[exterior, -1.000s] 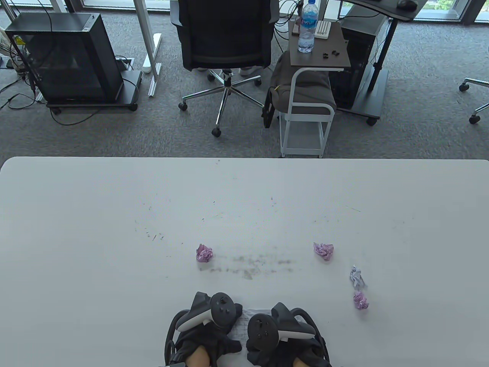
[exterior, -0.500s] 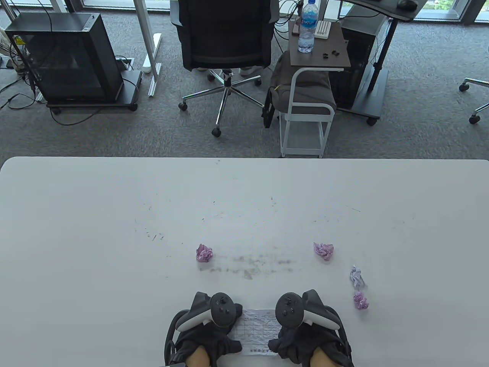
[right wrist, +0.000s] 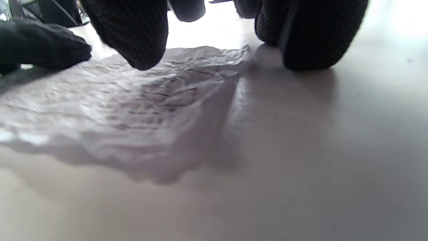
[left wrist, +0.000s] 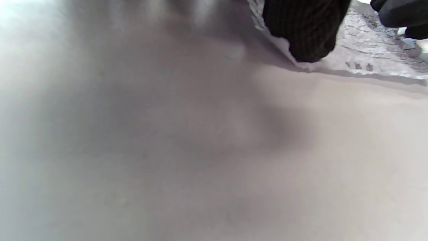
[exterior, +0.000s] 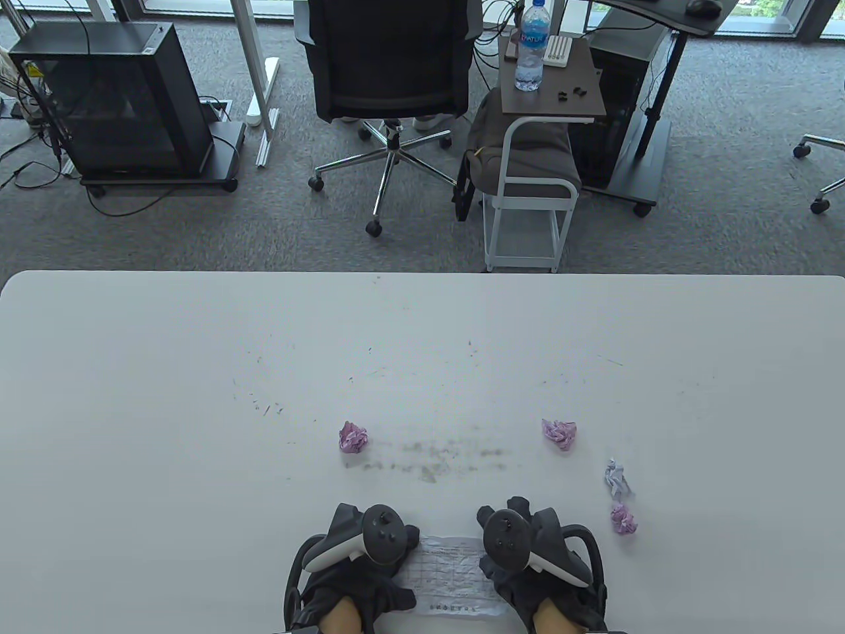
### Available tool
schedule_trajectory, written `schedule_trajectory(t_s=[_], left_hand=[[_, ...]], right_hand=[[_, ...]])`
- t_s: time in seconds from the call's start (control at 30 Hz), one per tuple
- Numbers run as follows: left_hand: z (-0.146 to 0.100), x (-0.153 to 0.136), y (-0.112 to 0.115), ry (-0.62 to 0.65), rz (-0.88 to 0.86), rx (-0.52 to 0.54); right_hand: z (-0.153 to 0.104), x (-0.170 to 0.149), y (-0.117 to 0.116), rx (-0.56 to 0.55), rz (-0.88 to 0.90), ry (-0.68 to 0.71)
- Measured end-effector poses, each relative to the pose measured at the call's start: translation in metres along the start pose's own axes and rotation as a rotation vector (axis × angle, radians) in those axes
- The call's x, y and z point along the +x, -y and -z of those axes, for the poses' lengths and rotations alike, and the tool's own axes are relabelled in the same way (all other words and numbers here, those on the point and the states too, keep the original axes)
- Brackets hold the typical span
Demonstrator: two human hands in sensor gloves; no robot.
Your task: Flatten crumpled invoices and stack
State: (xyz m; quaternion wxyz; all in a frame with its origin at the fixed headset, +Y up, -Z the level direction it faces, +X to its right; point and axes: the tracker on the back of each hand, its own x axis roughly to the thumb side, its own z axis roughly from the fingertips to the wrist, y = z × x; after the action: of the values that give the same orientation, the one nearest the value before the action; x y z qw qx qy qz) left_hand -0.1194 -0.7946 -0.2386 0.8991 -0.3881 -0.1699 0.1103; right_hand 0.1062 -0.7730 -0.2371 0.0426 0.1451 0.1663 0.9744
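Note:
A wrinkled white invoice with a printed grid lies spread out near the table's front edge. My left hand presses down on its left end; a gloved fingertip sits on the paper's corner. My right hand rests on its right end, with one fingertip on the creased sheet and another on the bare table beside it. Three crumpled pink balls and one bluish-white ball lie farther out.
The white table carries grey smudges just beyond the invoice. Past the far edge stand an office chair, a small side table with a water bottle, and a black computer case.
My right hand has slid rightward across the invoice, away from the left hand, uncovering the sheet's middle. The left hand has stayed in place.

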Motion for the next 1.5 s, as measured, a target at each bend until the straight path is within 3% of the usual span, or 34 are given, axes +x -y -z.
schedule_trajectory(t_s=[0.1, 0.27, 0.6, 0.7, 0.9, 1.0, 1.23, 1.33, 1.5], left_hand=[[0.000, 0.000, 0.000, 0.001, -0.001, 0.000], [0.000, 0.000, 0.000, 0.001, -0.002, 0.002], [0.000, -0.001, 0.001, 0.003, -0.005, 0.002], [0.000, -0.001, 0.001, 0.004, -0.004, -0.002], [0.001, 0.001, 0.002, -0.010, 0.016, -0.007], [0.001, 0.002, 0.002, -0.022, 0.022, -0.011], [0.000, 0.001, 0.000, -0.025, 0.012, 0.001], [-0.003, -0.005, -0.003, 0.014, -0.087, 0.049], [-0.016, -0.019, -0.016, 0.176, -0.409, 0.277]], right_hand=[[0.001, 0.003, -0.002, 0.039, -0.052, -0.016], [0.001, 0.001, -0.002, 0.035, 0.007, -0.051], [-0.002, 0.000, 0.004, -0.119, -0.001, -0.055], [-0.006, -0.006, 0.013, -0.143, 0.108, -0.052], [-0.016, -0.020, 0.028, -0.198, 0.503, 0.058], [-0.019, -0.018, 0.033, -0.246, 0.575, 0.097], [-0.034, 0.002, 0.054, -0.391, 0.342, 0.177], [-0.044, 0.008, 0.063, -0.487, 0.273, 0.202], [-0.061, 0.013, 0.081, -0.634, 0.332, 0.305]])
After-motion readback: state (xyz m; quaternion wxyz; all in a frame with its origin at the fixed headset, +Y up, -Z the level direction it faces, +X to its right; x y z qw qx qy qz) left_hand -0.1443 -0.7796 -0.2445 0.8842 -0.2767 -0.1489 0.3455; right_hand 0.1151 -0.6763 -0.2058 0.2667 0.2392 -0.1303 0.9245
